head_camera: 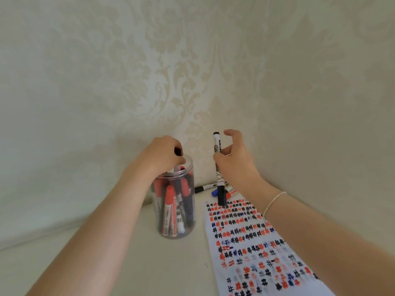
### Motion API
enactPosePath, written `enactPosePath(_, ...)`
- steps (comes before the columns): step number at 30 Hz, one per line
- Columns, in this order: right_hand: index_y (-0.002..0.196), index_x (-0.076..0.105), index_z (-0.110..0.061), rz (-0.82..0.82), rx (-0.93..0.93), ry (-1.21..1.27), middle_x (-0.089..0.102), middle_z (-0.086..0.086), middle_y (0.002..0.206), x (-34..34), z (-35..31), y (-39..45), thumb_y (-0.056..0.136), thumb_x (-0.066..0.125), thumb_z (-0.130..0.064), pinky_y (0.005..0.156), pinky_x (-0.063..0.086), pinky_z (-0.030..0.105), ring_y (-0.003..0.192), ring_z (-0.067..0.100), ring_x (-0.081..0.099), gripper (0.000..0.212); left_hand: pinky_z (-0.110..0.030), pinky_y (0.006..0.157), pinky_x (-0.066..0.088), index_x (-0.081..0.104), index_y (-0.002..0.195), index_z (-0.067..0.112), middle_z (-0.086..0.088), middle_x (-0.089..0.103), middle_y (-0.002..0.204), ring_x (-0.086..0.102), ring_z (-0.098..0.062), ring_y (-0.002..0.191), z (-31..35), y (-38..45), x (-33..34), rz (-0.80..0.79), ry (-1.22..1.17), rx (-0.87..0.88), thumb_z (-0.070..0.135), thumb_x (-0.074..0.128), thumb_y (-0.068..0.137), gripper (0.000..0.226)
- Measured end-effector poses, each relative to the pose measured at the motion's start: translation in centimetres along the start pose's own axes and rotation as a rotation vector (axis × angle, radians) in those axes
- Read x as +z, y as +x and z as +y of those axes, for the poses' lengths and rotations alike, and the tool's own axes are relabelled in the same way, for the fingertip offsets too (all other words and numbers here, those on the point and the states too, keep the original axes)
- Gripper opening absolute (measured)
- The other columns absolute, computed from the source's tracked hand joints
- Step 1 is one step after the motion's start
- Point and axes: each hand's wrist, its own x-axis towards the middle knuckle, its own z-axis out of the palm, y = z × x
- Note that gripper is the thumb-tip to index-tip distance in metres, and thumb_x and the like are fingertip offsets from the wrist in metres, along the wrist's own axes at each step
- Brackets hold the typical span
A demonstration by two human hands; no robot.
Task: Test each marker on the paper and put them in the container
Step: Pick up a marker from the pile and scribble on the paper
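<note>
Head view: my left hand (pixel 164 151) sits over the mouth of the clear container (pixel 176 201), fingers curled down around the black top of a marker (pixel 178 151) that stands in the opening. Its white barrel shows just below my fingers, inside the rim. The container stands upright on the pale table (pixel 102 259), left of the paper (pixel 263 251), and is packed with markers, mostly red-capped ones and some black, standing on end.

My right hand (pixel 235 159) holds a black whiteboard marker (pixel 219 167) nearly upright. The thumb and the lower fingers pinch its white barrel about midway, while the index finger is lifted and loosely bent above, not touching it. The marker's black cap end points down, over the top edge of the paper; I cannot tell whether it touches the sheet. A thin pale bracelet (pixel 272 202) circles my right wrist.

The paper lies flat and runs toward me, covered in rows of small hash marks in black, red and blue. Just beyond its far edge, near the wall (pixel 192 60), a few loose markers (pixel 205 187) lie on the table: a black one, a blue-capped one and a red one, partly hidden behind my right hand.
</note>
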Motion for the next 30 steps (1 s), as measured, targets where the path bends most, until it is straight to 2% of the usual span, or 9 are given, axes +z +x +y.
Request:
enactPosePath(3, 0.137, 0.032, -0.024, 0.001, 0.023, 0.042, 0.049, -0.001, 0.075, 0.1, -0.5, -0.2, 0.091, 0.049, -0.003, 0.051, 0.040, 0.020, 0.065, 0.011, 0.051, 0.053, -0.023, 0.060, 0.046, 0.073, 0.084, 0.017, 0.001, 0.070, 0.081, 0.063, -0.017, 0.076, 0.1, 0.2, -0.6, -0.026, 0.029, -0.016, 0.024, 0.075, 0.076, 0.011)
enactPosePath(7, 0.136, 0.033, -0.024, -0.013, 0.039, 0.029, 0.051, 0.000, 0.081, 0.4, -0.6, -0.5, 0.090, 0.051, -0.004, 0.051, 0.039, 0.019, 0.068, 0.011, 0.052, 0.054, -0.021, 0.057, 0.050, 0.073, 0.074, 0.018, 0.005, 0.069, 0.062, 0.068, -0.013, 0.066, 0.2, 0.5, -1.1, -0.072, 0.095, 0.000, 0.022, 0.077, 0.072, 0.006)
enactPosePath(9, 0.134, 0.036, -0.021, -0.023, 0.055, 0.036, 0.051, -0.001, 0.078, 0.7, -0.8, -0.6, 0.090, 0.051, -0.005, 0.051, 0.041, 0.019, 0.065, 0.010, 0.052, 0.049, -0.021, 0.056, 0.048, 0.073, 0.076, 0.019, 0.006, 0.070, 0.065, 0.066, -0.010, 0.065, 0.2, 0.6, -1.4, -0.108, 0.085, 0.008, 0.022, 0.077, 0.072, 0.006)
enactPosePath(12, 0.128, 0.044, -0.014, -0.095, 0.170, 0.185, 0.054, 0.002, 0.079, 1.5, -1.3, -0.8, 0.093, 0.042, -0.005, 0.057, 0.055, 0.029, 0.062, 0.015, 0.059, 0.037, -0.021, 0.060, 0.047, 0.072, 0.085, 0.023, 0.005, 0.070, 0.080, 0.063, -0.005, 0.067, 0.2, 0.7, -1.7, -0.186, 0.051, 0.031, 0.024, 0.078, 0.073, 0.013)
enactPosePath(15, 0.121, 0.048, -0.012, -0.189, 0.219, 0.201, 0.054, 0.003, 0.074, 3.0, -1.5, -0.5, 0.093, 0.040, -0.006, 0.050, 0.050, 0.027, 0.054, 0.015, 0.055, 0.030, -0.025, 0.065, 0.051, 0.066, 0.093, 0.022, 0.005, 0.064, 0.085, 0.061, -0.009, 0.064, 0.2, 0.4, -1.8, -0.297, 0.042, 0.042, 0.017, 0.074, 0.077, 0.018)
enactPosePath(20, 0.087, 0.051, -0.017, -0.206, 0.173, 0.084, 0.050, 0.001, 0.069, 5.0, -1.4, -0.1, 0.086, 0.052, -0.007, 0.051, 0.034, 0.027, 0.056, 0.014, 0.043, 0.010, -0.034, 0.069, 0.052, 0.066, 0.097, 0.009, -0.008, 0.065, 0.089, 0.063, -0.024, 0.077, -0.3, -0.3, -0.5, -0.053, 0.069, 0.018, 0.023, 0.074, 0.075, 0.028)
enactPosePath(23, 0.093, 0.050, -0.012, -0.167, 0.097, -0.008, 0.050, 0.002, 0.072, 5.5, -1.3, 0.1, 0.085, 0.048, -0.002, 0.053, 0.035, 0.027, 0.062, 0.017, 0.045, 0.013, -0.030, 0.056, 0.041, 0.058, 0.081, 0.009, -0.006, 0.062, 0.075, 0.059, -0.023, 0.070, 0.0, -0.6, -0.2, 0.112, 0.102, 0.045, 0.031, 0.071, 0.077, 0.026)
enactPosePath(27, 0.091, 0.050, -0.010, -0.155, 0.070, -0.078, 0.050, 0.001, 0.072, 5.6, -1.4, 0.3, 0.085, 0.055, -0.006, 0.052, 0.034, 0.026, 0.063, 0.017, 0.046, 0.008, -0.037, 0.066, 0.060, 0.060, 0.082, 0.012, -0.009, 0.069, 0.080, 0.071, -0.023, 0.071, 0.2, -0.7, -2.0, -0.156, -0.125, 0.061, 0.012, 0.075, 0.075, 0.017)
enactPosePath(30, 0.089, 0.060, -0.006, -0.169, 0.106, -0.160, 0.053, 0.003, 0.071, 5.2, -2.2, 1.1, 0.080, 0.056, -0.003, 0.050, 0.038, 0.023, 0.061, 0.018, 0.049, 0.010, -0.041, 0.072, 0.060, 0.060, 0.088, 0.011, -0.007, 0.069, 0.083, 0.072, -0.018, 0.075, -0.2, -0.7, -3.5, -0.119, -0.124, 0.085, 0.012, 0.072, 0.079, 0.014)
